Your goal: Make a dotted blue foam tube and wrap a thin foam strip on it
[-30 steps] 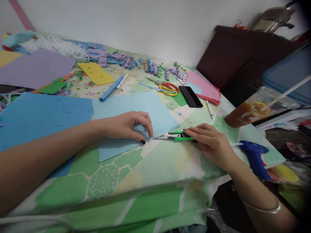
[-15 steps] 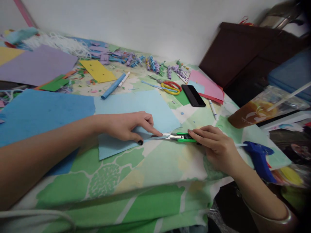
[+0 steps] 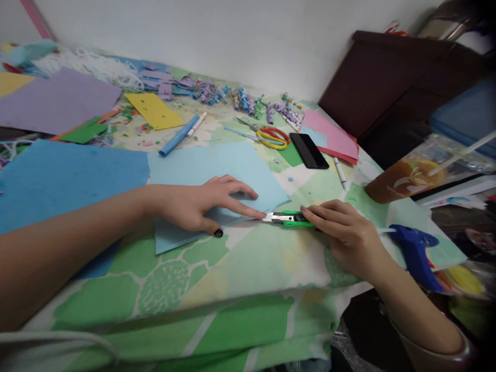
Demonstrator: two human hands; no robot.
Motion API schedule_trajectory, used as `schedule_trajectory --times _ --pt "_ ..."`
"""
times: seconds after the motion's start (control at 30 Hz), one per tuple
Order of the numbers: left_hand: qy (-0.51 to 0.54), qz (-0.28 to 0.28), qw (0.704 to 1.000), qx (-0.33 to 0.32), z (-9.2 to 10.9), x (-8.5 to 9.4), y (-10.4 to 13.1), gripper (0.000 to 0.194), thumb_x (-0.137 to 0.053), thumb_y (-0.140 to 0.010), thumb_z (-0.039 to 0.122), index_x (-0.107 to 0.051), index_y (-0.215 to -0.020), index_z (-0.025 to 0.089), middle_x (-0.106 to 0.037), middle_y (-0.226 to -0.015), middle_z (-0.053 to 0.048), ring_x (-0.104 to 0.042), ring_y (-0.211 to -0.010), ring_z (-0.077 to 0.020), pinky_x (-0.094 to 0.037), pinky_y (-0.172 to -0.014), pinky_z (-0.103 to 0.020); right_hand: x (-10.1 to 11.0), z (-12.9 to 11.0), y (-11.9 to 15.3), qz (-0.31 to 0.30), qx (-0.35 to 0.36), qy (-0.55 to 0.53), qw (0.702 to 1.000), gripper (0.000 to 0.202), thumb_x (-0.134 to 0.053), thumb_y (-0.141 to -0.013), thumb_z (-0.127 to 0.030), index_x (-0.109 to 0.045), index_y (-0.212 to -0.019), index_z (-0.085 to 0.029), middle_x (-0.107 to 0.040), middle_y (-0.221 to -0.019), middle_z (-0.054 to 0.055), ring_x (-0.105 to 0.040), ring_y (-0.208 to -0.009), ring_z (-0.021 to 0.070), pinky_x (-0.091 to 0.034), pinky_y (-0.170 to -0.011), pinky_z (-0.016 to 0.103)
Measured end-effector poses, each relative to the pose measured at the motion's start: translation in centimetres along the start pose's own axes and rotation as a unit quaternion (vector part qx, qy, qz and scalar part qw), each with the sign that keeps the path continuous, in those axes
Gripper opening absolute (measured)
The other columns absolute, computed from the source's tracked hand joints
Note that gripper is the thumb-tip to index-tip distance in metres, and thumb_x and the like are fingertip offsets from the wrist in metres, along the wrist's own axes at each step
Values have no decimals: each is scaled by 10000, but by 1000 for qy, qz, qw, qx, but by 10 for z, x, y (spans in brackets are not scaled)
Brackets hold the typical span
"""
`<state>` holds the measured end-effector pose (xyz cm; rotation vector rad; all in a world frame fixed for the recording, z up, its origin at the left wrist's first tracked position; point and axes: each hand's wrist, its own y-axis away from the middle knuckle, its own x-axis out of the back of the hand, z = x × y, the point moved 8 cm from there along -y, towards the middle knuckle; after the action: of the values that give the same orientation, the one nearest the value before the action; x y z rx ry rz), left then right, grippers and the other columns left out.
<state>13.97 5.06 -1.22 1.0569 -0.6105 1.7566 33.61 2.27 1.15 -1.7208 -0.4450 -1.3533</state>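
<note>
My left hand (image 3: 209,204) lies with spread fingers on a light blue paper sheet (image 3: 228,163), its index fingertip beside the tip of a cutter blade. The green utility knife (image 3: 294,218) lies low over the tablecloth, its blade pointing left at the sheet's front edge. Round the knife's right end are the fingers of my right hand (image 3: 344,232). A darker blue sheet (image 3: 77,175) borders the light blue one on the left and runs beneath my left forearm.
Scissors (image 3: 273,137), a black phone (image 3: 309,151), a marker (image 3: 340,173) and a rolled blue paper (image 3: 179,135) lie behind the hands. On the right are a drink cup (image 3: 406,175) and a blue glue gun (image 3: 414,256). Curled paper pieces (image 3: 244,101) line the back.
My left hand's fingers have spread further, and the index fingertip has moved slightly right. The sheet's front edge, raised by the blade before, now lies flatter. My right hand and the knife are nearly unmoved.
</note>
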Motion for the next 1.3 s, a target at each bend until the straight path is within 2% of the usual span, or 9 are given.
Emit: schedule_trajectory --times 0.27,0.4,0.77,0.93,1.13,1.3 --pt "-3 29 1000 -3 -3 1 -2 604 -522 -891 230 -329 -1445 373 -389 -1447 -69 -330 -1302 -288 -261 -1084 -460 1 -1 1 -4 -3 7 1000 570 -406 -822 27 -559 -1306 -233 -700 -1110 78 -593 -953 263 -509 -768 454" --pt "1 41 999 -3 -3 3 -2 572 -508 -894 202 -375 -1425 368 -421 -1429 -71 -362 -1283 -284 -294 -1072 -447 4 -6 1 6 -7 10 1000 631 -378 -779 49 -558 -1308 -245 -703 -1092 70 -602 -935 259 -516 -759 454" --pt "19 60 998 -1 -4 4 -1 543 -537 -891 226 -413 -1409 335 -431 -1426 -75 -371 -1287 -275 -280 -1076 -429 4 -9 5 4 -5 6 1000 604 -370 -790 73 -562 -1291 -204 -696 -1106 88 -603 -938 258 -524 -742 458" --pt "38 80 996 -9 -4 6 1 392 -567 -888 253 -563 -1275 308 -475 -1384 -76 -413 -1260 -250 -295 -1062 -383 6 -9 7 7 -12 11 1000 631 -373 -785 61 -553 -1309 -241 -700 -1100 66 -605 -933 258 -524 -744 458" --pt "72 108 992 -10 -4 8 2 372 -601 -863 243 -528 -1227 229 -531 -1321 -98 -442 -1238 -237 -319 -1043 -364 5 -8 8 7 -20 0 1000 639 -364 -796 52 -541 -1328 -255 -698 -1110 63 -609 -954 261 -524 -759 466" --pt "67 134 989 -11 -2 10 5 204 -626 -833 212 -604 -1035 206 -566 -1270 -97 -486 -1198 -225 -368 -1012 -345 7 -1 13 3 -52 3 999 590 -402 -834 29 -524 -1344 -241 -701 -1094 71 -613 -927 252 -528 -770 455"
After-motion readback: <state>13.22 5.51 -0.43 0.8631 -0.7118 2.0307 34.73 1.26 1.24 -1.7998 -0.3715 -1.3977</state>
